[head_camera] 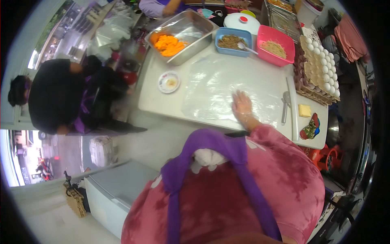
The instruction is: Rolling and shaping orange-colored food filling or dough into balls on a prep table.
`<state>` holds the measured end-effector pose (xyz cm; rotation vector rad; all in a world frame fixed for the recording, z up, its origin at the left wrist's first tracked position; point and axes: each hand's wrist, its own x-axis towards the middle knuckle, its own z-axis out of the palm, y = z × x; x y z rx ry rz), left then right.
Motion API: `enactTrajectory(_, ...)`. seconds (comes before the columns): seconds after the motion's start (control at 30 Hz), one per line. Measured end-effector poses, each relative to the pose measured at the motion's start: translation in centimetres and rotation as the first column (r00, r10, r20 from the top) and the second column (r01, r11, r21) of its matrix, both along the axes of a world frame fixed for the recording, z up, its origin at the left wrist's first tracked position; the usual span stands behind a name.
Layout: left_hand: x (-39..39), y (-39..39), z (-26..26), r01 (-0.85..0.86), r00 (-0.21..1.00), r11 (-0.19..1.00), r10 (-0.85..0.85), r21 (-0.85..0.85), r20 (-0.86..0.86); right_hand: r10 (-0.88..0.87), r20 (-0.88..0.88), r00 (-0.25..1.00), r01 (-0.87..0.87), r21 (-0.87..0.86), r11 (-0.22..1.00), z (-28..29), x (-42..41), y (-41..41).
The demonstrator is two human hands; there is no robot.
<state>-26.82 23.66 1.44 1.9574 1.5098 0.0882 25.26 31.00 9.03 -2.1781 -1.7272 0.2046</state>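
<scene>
My right hand (242,106) rests palm down, fingers a little apart, on a clear plastic sheet (213,88). It holds nothing. The sheet lies on a white table (155,102) and has shiny wrinkles. My left hand is out of view. Left of the sheet sits a small patterned saucer (169,81) with a yellowish residue. To the right of my hand lie a metal wheel cutter (285,106) and a long white rod (292,109). Beyond them are a pale yellow block (304,110) and a bunched, patterned cloth item (310,126).
Along the far edge stand a steel pan (195,26) with orange food, a blue tub (234,52) of brown filling with a white spoon (247,48), and a pink tub (288,58) of shredded food. Egg trays (310,67) border the right. A person (58,94) bends at the left.
</scene>
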Motion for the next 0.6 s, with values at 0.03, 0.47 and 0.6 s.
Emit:
enactTrajectory(0.03,2.3,0.7,-0.2,-0.071,0.997,0.997,0.071,0.005,0.008,-0.006,0.006,1.0,0.006,-0.006,1.0,0.4,0.0,0.1)
enactTrajectory(0.47,15.8,24.4,16.1,-0.401,0.804,0.869,0.183,0.289,0.566,-0.047,-0.03,0.998,0.044,-0.099,0.994,1.5,0.0,0.1)
enactTrajectory(0.6,20.8,37.8,19.5,-0.082,0.87,0.752,-0.266,0.654,0.415,-0.098,0.025,0.995,0.101,-0.146,0.984,1.7,-0.4,0.9)
